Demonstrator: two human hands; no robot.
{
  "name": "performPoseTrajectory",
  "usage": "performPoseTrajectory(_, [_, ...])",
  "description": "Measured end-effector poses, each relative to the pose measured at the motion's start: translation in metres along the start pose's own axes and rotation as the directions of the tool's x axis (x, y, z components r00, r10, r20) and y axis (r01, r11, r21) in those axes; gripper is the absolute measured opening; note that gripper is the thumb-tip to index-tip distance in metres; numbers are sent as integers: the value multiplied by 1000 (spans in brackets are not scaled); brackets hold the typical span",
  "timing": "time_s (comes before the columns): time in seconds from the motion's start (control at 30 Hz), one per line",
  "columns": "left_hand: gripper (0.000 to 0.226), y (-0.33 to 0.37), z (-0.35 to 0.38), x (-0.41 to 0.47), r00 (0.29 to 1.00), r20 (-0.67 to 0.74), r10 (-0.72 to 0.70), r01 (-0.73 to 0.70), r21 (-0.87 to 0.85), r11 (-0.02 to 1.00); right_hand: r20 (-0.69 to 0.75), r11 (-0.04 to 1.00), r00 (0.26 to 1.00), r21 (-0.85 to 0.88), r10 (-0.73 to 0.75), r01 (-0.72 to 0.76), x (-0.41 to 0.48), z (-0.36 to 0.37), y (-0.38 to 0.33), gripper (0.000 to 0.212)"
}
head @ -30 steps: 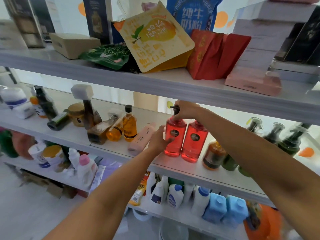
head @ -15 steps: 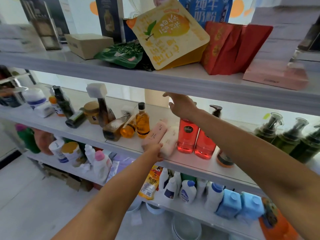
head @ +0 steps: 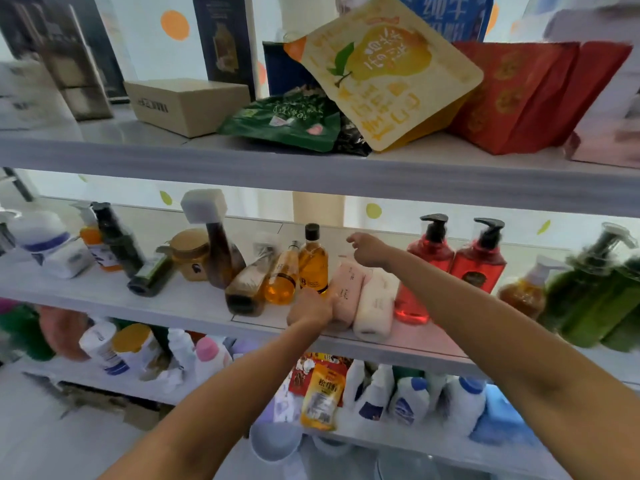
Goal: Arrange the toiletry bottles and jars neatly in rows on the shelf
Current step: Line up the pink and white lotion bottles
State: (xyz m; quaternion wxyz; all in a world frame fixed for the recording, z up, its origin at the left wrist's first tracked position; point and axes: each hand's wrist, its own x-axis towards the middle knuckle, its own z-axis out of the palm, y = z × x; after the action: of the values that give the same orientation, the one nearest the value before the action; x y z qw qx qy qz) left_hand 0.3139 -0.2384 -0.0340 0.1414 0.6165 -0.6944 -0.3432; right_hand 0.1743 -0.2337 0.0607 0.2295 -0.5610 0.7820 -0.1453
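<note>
Tube (head: 346,287) in left hand (head: 311,308), right hand (head: 369,249) loose

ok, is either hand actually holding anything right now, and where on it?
Right hand holds nothing. Left hand is against the near end of the lying pink tube; whether its fingers actually grip it cannot be told.

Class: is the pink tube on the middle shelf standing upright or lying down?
Lying down: the pink tube rests lengthwise on the shelf, one end facing forward.
</note>
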Motion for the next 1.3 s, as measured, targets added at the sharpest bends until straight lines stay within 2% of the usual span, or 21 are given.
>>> performPoseTrajectory(0.07, [41, -3, -8, 9, 996, 89, 0, 9, -95, 995, 8, 998, 998, 14, 67, -67, 10, 7, 3, 53])
performPoseTrajectory(0.2, [52, -5, -6, 25, 959, 282, -7, 44, -127, 991, 18, 985, 986, 33, 168, -169, 29, 20, 7, 55])
performPoseTrajectory(0.43, [56, -6, -5, 39, 910, 416, 1, 122, -270, 955, 83, 962, 960, 33, 269, -272, 50, 41, 2, 56])
performPoseTrajectory(0.63, [47, -14, 3, 45, 912, 406, 62, 91, -347, 934, 120, 937, 934, 56, 336, -345, 65, 49, -2, 66])
performPoseTrajectory(0.93, [46, -17, 5, 44, 912, 403, 71, 90, -367, 926, 119, 947, 941, 9, 317, -320, 74, 55, -7, 79])
performPoseTrajectory(1.07, [47, -18, 7, 42, 925, 370, 88, 56, -363, 930, 5, 945, 949, 84, 316, -316, 76, 56, -4, 85])
performPoseTrajectory(1.2, [43, -17, 9, 39, 945, 300, 134, -23, -348, 937, -149, 939, 932, 153, 330, -308, 61, 46, -10, 114])
performPoseTrajectory(1.3, [45, -16, 8, 35, 956, 236, 177, -87, -346, 934, -193, 932, 924, 219, 331, -288, 54, 36, -10, 124])
